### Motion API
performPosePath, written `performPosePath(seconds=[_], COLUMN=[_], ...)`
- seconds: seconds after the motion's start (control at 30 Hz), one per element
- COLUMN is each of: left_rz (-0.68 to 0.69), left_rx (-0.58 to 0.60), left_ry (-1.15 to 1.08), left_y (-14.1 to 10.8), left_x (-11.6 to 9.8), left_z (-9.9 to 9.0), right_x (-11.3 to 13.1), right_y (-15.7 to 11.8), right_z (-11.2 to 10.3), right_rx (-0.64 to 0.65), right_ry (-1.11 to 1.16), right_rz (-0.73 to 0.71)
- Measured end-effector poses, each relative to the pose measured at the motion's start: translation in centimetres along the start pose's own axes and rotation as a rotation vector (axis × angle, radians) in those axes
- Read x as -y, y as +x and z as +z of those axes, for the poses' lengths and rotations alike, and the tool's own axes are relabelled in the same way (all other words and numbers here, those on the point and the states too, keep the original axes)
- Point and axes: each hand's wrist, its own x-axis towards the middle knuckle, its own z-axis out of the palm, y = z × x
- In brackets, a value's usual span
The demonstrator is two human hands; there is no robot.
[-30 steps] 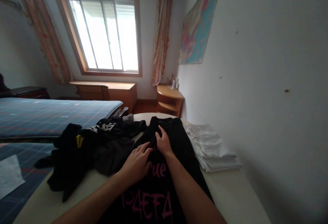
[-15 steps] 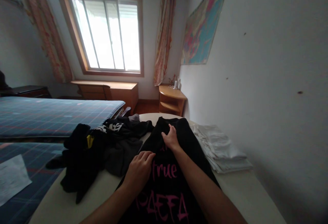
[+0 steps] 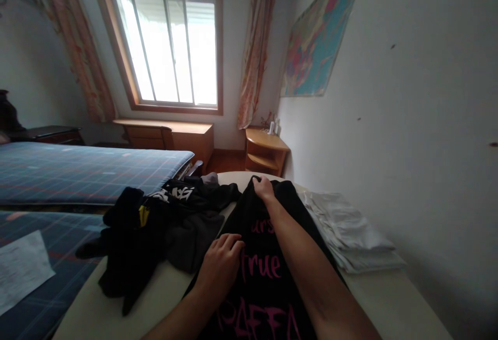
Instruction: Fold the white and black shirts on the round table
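A black shirt (image 3: 264, 288) with pink lettering lies lengthwise on the round, pale table, partly covered by my forearms. At its left side, my left hand (image 3: 224, 253) has its fingers curled on the cloth, gripping it beside the word "true". Farther up, my right hand (image 3: 264, 187) pinches the shirt's far edge between thumb and fingers, and the fabric there is slightly raised. My right forearm crosses over the right half of the shirt and hides some of the print.
Crumpled dark clothes (image 3: 155, 236) lie left of the shirt. Folded white cloth (image 3: 350, 231) sits on the right, near the wall. Beyond the table (image 3: 89, 303) are a plaid mattress (image 3: 97, 171), a corner shelf (image 3: 266, 140) and a desk (image 3: 190, 130).
My right hand has moved away from me to the shirt's far edge and taken hold there, uncovering more lettering. My left hand stays at the left side. The view has shifted slightly left.
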Motion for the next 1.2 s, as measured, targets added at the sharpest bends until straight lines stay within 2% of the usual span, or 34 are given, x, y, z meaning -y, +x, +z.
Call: performPosePath(seconds=[0.2,0.3,0.47,0.63,0.83,0.97,1.1,1.2], left_rz=[-0.004,-0.013,-0.086,-0.165,-0.185,-0.167,-0.129,-0.137], left_rx=[-0.018,-0.036,-0.013,0.060,0.124,0.097,-0.009,0.029], left_ry=[0.025,0.037,0.114,0.254,0.333,0.273,0.044,-0.066], left_y=[-0.1,-0.1,-0.2,-0.9,-1.6,-1.7,-2.2,-3.0], left_x=[0.1,0.2,-0.6,-1.7,-2.0,-1.9,-2.2,-2.8], left_z=[0.1,0.1,-0.9,-2.2,-2.8,-3.3,-3.8,-4.0], right_x=[-0.9,-1.7,-2.6,-3.4,-3.7,-3.2,-2.0,-1.8], right_y=[0.7,-0.3,-2.5,-4.6,-6.4,-6.5,-4.7,-3.5], right_z=[0.2,-0.1,-1.8,-3.5,-2.5,-1.7,-1.9,-2.1], right_rx=[0.045,0.061,0.004,0.076,0.125,0.061,-0.005,-0.030], right_ry=[0.110,0.082,-0.068,-0.148,-0.057,0.060,0.180,0.226], right_rz=[-0.050,-0.053,0.025,0.108,0.047,-0.026,-0.119,-0.123])
